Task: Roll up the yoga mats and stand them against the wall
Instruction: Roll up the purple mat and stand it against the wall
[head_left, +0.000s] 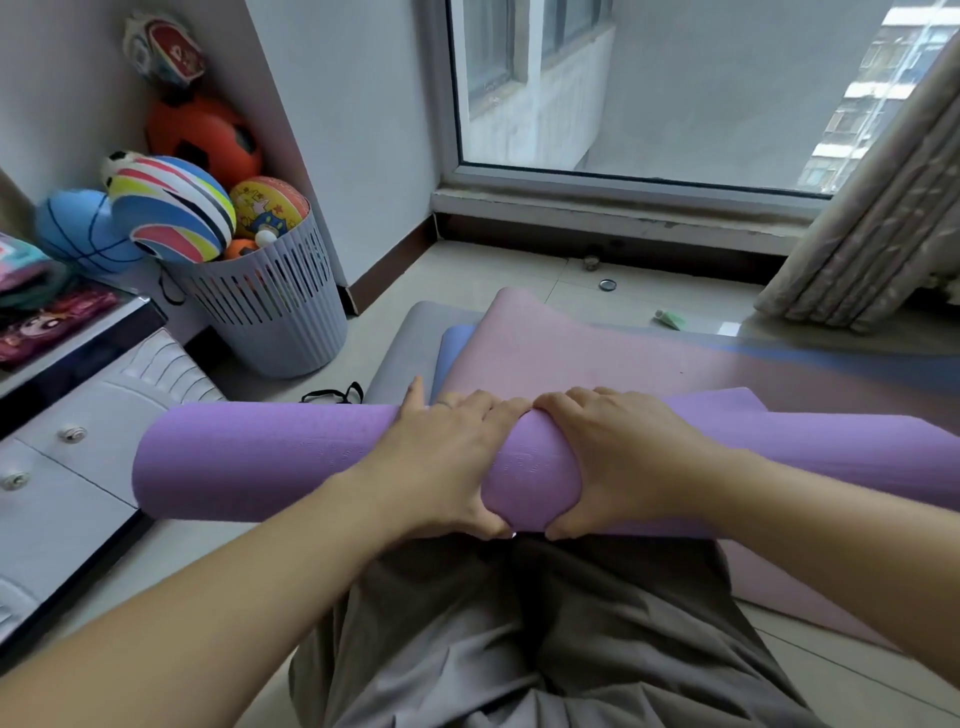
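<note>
Head view, as I read it from my station. Floor (571, 275): pale tile, carrying everything below. Wall (353, 130): white, rising from the floor's far-left corner beside the window (675, 78); curtain (883, 208) bunched at the far right edge. Flat mats: pink mat (571, 343) uppermost, over a blue mat (452, 348) and a grey mat (405, 343), stacked mid-floor and running toward the window. Purple roll (260, 462): lies on the pink mat's near end, just ahead of the knees; long axis left to right, square to the flat mats; a short flap on its far side at the right appears not yet wound in. Basket (270, 312): slatted grey tub at the foot of the wall, far left; it holds several balls (171, 208) heaped above the rim, with more piled behind it in the corner. Left hand (447, 457) and right hand (618, 457): side by side at the roll's mid-length, fingers curled over the top, thumbs tucked under the near side, both gripping the roll. Key relation: the roll lies directly under both hands, its left end nearer the wall. My judgement: this mat is almost rolled; standing it calls for swinging the axis upright toward the far-left wall, clear of the basket, and the loose flap may spring open
</note>
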